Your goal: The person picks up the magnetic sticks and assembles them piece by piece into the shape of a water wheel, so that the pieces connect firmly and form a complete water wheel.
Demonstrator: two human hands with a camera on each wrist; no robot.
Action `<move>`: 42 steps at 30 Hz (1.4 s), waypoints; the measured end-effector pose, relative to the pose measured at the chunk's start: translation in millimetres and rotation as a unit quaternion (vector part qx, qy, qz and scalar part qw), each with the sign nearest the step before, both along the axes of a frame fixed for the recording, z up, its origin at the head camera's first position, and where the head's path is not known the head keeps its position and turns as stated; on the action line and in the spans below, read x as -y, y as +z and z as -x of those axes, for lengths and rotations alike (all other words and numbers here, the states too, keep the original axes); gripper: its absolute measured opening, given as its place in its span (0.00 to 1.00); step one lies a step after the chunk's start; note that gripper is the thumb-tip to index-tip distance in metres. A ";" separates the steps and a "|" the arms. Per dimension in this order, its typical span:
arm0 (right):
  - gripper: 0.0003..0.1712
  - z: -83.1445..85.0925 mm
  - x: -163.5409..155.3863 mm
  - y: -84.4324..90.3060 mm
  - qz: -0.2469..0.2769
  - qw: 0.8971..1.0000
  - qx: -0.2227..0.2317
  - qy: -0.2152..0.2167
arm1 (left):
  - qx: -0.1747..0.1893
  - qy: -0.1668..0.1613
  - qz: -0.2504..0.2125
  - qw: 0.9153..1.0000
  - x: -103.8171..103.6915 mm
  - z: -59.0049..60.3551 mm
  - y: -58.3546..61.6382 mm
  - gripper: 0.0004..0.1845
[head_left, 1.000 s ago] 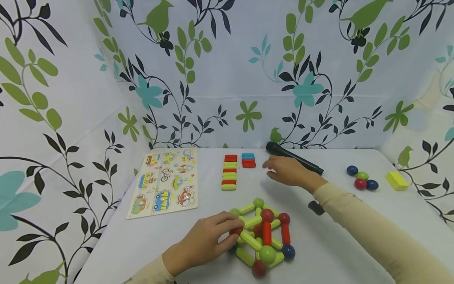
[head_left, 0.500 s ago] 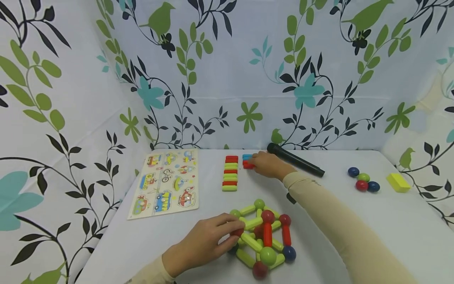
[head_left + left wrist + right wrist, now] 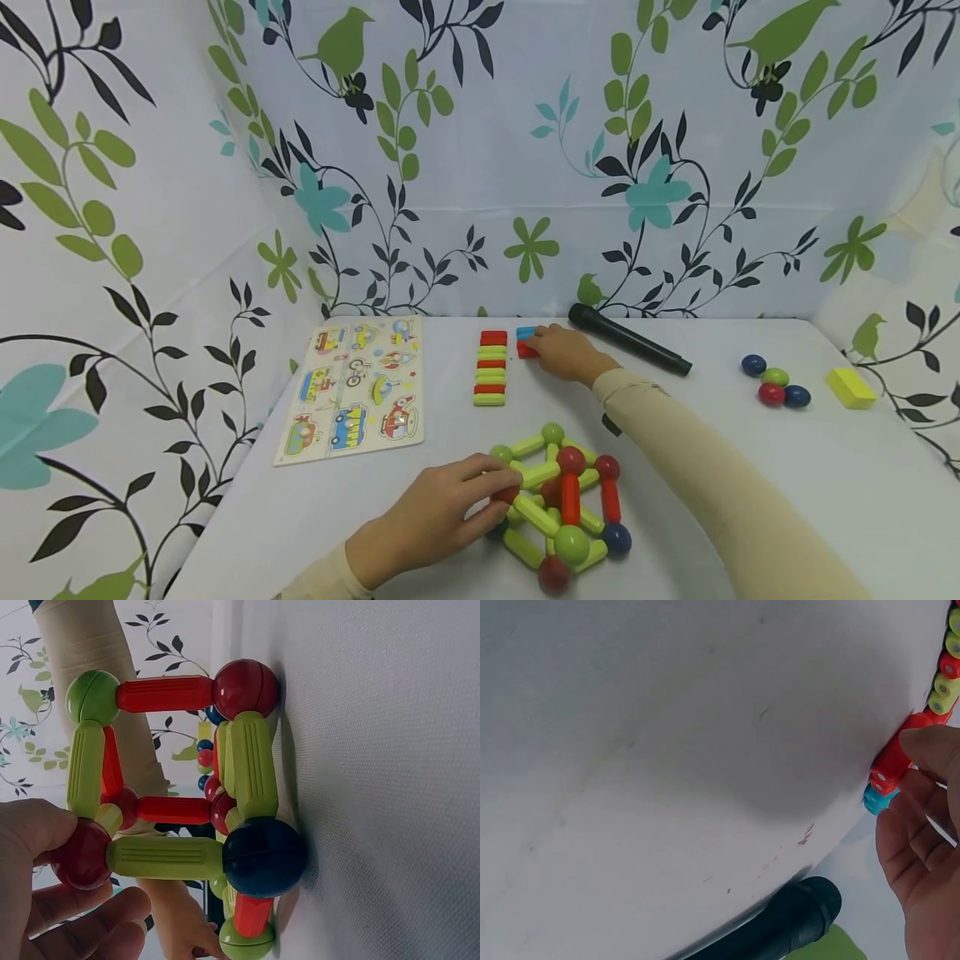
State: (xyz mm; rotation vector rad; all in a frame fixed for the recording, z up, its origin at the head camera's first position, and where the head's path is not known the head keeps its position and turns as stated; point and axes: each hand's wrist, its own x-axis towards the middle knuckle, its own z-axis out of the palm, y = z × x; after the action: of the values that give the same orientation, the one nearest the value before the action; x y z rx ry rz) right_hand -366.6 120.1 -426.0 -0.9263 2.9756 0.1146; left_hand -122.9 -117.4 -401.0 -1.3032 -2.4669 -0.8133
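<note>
Left hand [image 3: 427, 521] grips a red ball [image 3: 81, 855] at a corner of the rod-and-ball frame [image 3: 558, 504], thumb and fingers curled round it. The frame stands on the bench [image 3: 750, 433] near its front edge: smooth plastic, ribbed lime-green and red rods joined by glossy balls in red, green and dark blue. The wrist view shows one dark blue ball [image 3: 264, 857] resting on the bench; the far side of the frame is hidden behind the near rods, so the rods cannot be counted surely.

Right hand [image 3: 562, 352] reaches to the back of the bench and pinches a red bar [image 3: 891, 766] in a short stack of rounded bars [image 3: 527, 342]; a blue bar [image 3: 879, 800] lies against it. The hand covers the rest of that stack. Just beside it lies a row of seven bars [image 3: 491, 367], red and lime-green, side by side.

Behind the right hand lies one black microphone [image 3: 630, 339], matte and cylindrical. Left of the bars lies one flat puzzle board [image 3: 352, 387] with vehicle pictures. At the right lie four egg-shaped pieces [image 3: 775, 383], two dark blue, one green, one red, touching in a cluster, and one yellow block [image 3: 851, 388] near them. The bench cover is pale and finely textured; leaf-printed cloth [image 3: 480, 150] forms the backdrop.
</note>
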 end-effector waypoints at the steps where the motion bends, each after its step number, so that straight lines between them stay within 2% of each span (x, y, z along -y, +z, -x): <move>1: 0.21 0.5 1.2 0.3 -0.003 1.000 0.003 -0.002 | 0.001 0.000 0.000 1.000 0.0 0.1 -0.1 0.16; 5: 0.15 2.3 5.1 -0.1 -0.007 1.000 0.007 -0.009 | -0.006 -0.004 -0.003 1.000 0.2 0.2 -0.4 0.17; 13: 0.14 2.3 6.9 0.4 0.004 0.999 0.042 -0.028 | -0.008 -0.006 -0.002 1.000 0.8 0.6 -0.7 0.16; 15: 0.13 -0.2 3.5 1.1 0.026 0.998 0.058 -0.029 | -0.005 -0.006 -0.001 1.000 0.9 0.3 -0.9 0.16; 18: 0.12 -10.9 -7.6 7.8 0.091 0.992 0.088 -0.026 | -0.003 -0.003 0.003 1.000 1.5 -0.3 -1.0 0.16; 21: 0.11 -33.7 -27.9 23.1 0.168 0.979 0.110 -0.021 | 0.005 0.000 0.007 1.000 1.9 -0.6 -0.6 0.17; 24: 0.09 -66.3 -52.8 42.8 0.234 0.964 0.126 -0.022 | 0.007 -0.001 0.009 1.000 1.2 -0.2 -0.2 0.18; 27: 0.09 -101.0 -77.4 57.2 0.271 0.952 0.141 -0.012 | 0.001 -0.004 0.009 1.000 -0.8 0.9 0.1 0.17; 30: 0.11 -134.6 -96.5 64.5 0.289 0.942 0.169 0.012 | -0.014 -0.006 0.007 1.000 -2.3 1.8 -0.2 0.17; 36: 0.12 -189.2 -115.6 63.7 0.304 0.917 0.251 0.056 | -0.016 -0.005 0.006 1.000 -2.0 2.3 0.7 0.16; 40: 0.11 -210.4 -120.5 54.7 0.311 0.903 0.289 0.073 | -0.018 -0.003 0.005 1.000 -0.8 3.2 0.1 0.16; 42: 0.11 -217.1 -120.9 48.9 0.311 0.900 0.295 0.078 | -0.018 -0.002 0.005 1.000 -0.3 3.5 -0.5 0.15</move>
State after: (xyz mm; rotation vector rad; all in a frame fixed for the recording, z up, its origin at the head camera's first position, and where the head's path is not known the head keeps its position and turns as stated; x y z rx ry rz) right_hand -149.5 240.9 -377.1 -0.9976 2.3632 -0.9797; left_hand -126.4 -117.1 -401.5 -1.3150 -2.4448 -0.7732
